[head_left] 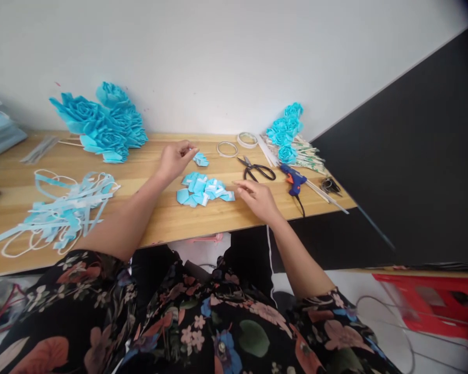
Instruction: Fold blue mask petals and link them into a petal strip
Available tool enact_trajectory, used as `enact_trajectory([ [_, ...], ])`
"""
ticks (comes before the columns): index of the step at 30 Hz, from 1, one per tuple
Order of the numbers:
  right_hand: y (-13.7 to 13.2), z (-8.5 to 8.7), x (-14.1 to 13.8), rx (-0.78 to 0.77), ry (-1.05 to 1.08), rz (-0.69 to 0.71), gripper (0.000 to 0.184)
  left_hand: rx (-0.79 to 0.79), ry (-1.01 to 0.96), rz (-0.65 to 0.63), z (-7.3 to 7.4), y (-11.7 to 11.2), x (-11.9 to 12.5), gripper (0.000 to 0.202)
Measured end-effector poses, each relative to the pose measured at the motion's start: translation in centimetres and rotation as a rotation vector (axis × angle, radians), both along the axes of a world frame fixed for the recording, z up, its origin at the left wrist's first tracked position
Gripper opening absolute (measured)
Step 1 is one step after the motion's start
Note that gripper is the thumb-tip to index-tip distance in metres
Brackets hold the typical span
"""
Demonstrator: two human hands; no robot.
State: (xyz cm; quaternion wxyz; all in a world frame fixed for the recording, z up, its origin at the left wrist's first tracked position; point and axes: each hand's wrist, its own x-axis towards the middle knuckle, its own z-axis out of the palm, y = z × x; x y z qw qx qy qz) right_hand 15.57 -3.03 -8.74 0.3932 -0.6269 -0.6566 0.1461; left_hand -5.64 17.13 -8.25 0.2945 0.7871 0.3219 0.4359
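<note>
The pile of blue petals [203, 190] is lying on the wooden table [167, 223]. Just beyond the pile, a small blue bunch [202, 160] is resting, and the left hand [174, 160] is hanging beside it, fingertips drawing close together at its edge; whether they are gripping it I cannot tell. The right hand [258, 199] is hovering at the pile's right end, its thumb and forefinger leaving a narrow gap; I cannot tell whether they are touching a petal. Right of the pile, black-handled scissors [249, 166] and, farther along, a blue glue gun [295, 179] are lying; well to its left, tangled strips [70, 208] are spreading.
</note>
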Motion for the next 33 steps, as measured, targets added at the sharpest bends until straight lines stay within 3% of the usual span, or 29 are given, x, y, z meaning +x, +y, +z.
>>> enact_trajectory([
  [5, -1.3, -0.4, -1.0, -0.034, -0.243, 0.036, 0.036, 0.087, 0.144, -0.305, 0.7, -2.3, 1.0, 0.036],
  [8, -0.9, -0.4, -1.4, -0.083, -0.35, 0.03, 0.048, 0.245, 0.224, -0.564, 0.8, -4.1, 1.9, 0.036],
  [10, -0.4, -0.6, -1.4, -0.097, -0.396, 0.03, 0.044, 0.345, 0.31, -0.668, 0.7, -5.0, 2.4, 0.036],
  [13, 0.3, -0.7, -1.2, -0.082, -0.416, 0.021, 0.032, 0.396, 0.4, -0.656, 0.1, -5.3, 2.7, 0.038],
  [19, 1.2, -0.6, 0.7, -0.068, -0.402, -0.008, 0.015, 0.355, 0.498, -0.547, -1.0, -3.3, 2.0, 0.034],
  [24, 2.0, 0.4, 3.3, -0.031, -0.399, -0.061, 0.014, 0.296, 0.482, -0.515, -1.1, -2.9, 1.7, 0.035],
  [28, 3.8, 1.3, 4.4, 0.022, -0.208, -0.082, 0.017, 0.278, 0.472, -0.499, -1.1, -2.9, 1.6, 0.041],
  [33, 8.2, 1.7, 3.1, 0.055, 0.103, -0.049, 0.022, 0.243, 0.365, -0.367, -0.9, -2.0, 1.2, 0.046],
])
